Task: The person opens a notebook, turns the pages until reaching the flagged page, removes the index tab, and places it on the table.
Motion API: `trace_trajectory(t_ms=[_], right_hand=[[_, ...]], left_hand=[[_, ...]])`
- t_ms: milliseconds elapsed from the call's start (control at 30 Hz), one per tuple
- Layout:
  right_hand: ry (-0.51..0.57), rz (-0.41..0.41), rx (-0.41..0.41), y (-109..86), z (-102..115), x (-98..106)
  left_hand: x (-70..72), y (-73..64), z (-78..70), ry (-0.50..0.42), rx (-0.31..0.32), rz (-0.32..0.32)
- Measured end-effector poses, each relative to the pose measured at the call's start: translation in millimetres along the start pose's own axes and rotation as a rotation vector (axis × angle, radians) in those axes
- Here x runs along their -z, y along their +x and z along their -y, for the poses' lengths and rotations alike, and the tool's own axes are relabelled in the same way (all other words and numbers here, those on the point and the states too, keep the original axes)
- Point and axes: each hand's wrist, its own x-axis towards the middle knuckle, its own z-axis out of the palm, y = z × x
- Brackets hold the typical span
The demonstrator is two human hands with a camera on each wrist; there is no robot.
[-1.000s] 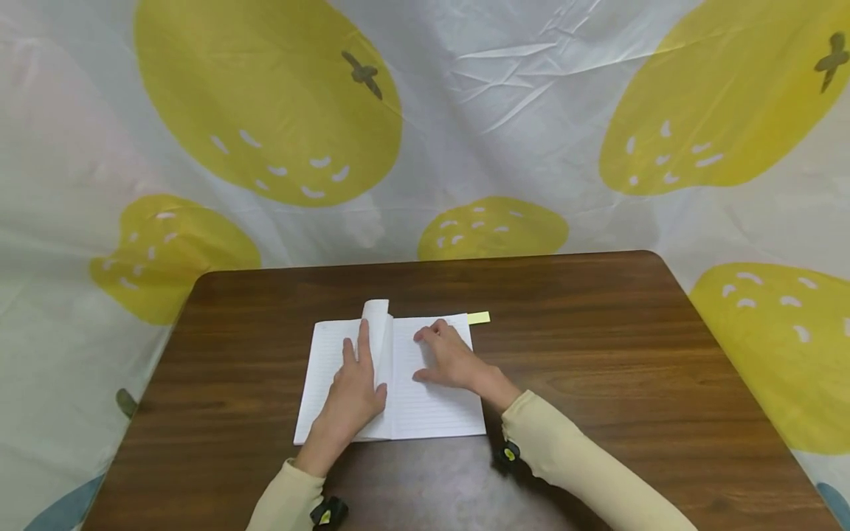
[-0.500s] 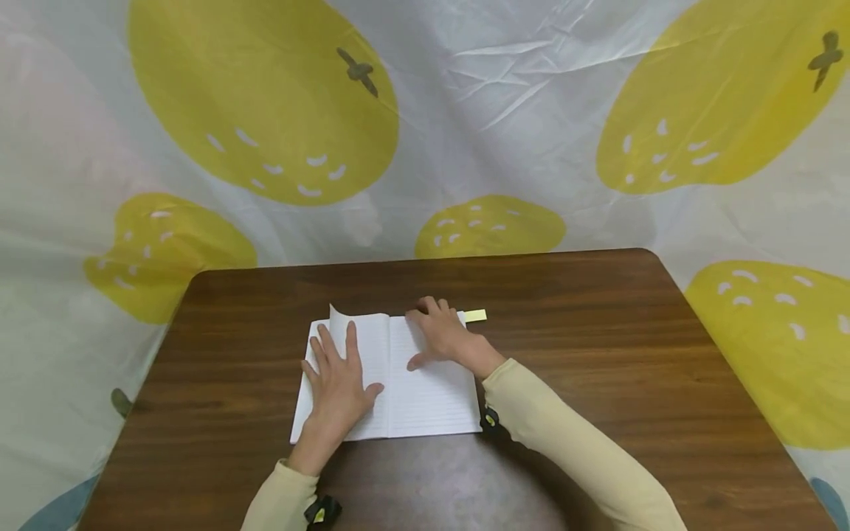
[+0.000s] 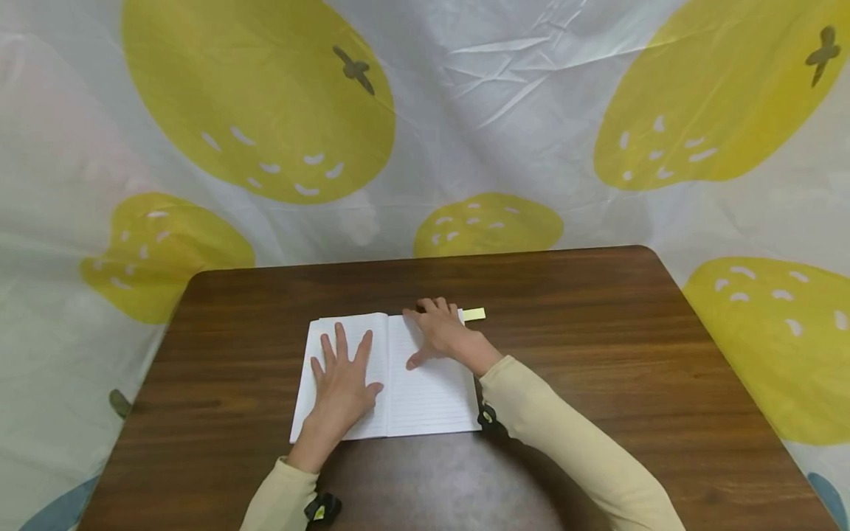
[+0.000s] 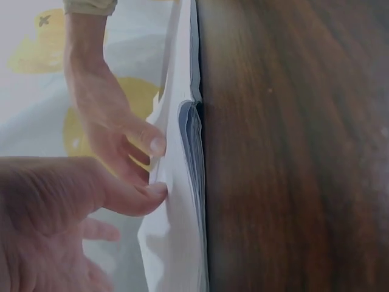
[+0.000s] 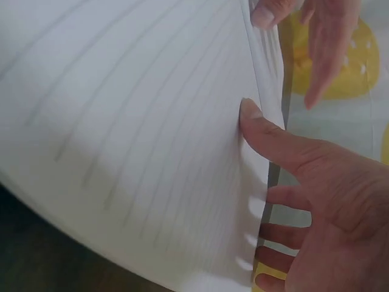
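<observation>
An open notebook with white lined pages (image 3: 432, 402) lies flat on the brown wooden table. My left hand (image 3: 341, 394) is spread over the left page, fingers apart, its thumb touching the paper near the centre fold. Over the upper part of the right page is my right hand (image 3: 440, 330), fingers reaching to the top edge and thumb lower on the paper. In the right wrist view, the right thumb (image 5: 267, 131) touches the page while the other fingers lie along its edge. From the left wrist view, the left thumb (image 4: 137, 194) rests by the fold, above the stacked pages.
A pale yellow sticky tab (image 3: 474, 315) sticks out from the notebook's top right corner. The wooden table (image 3: 598, 354) extends around the notebook on all sides. Behind it hangs a white curtain (image 3: 491, 147) with large yellow fruit prints.
The raised leaf has swung left and now lies flat on the left page. My left hand moved left with it and spread its fingers. My right hand shifted up slightly.
</observation>
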Motion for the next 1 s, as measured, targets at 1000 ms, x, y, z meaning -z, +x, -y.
trace_trajectory(t_ms=[1000], right_hand=[[-0.012, -0.149, -0.015, -25.6, -16.0, -16.6]], left_hand=[[0.0, -9.2, 11.1, 0.022, -0.092, 0.236]])
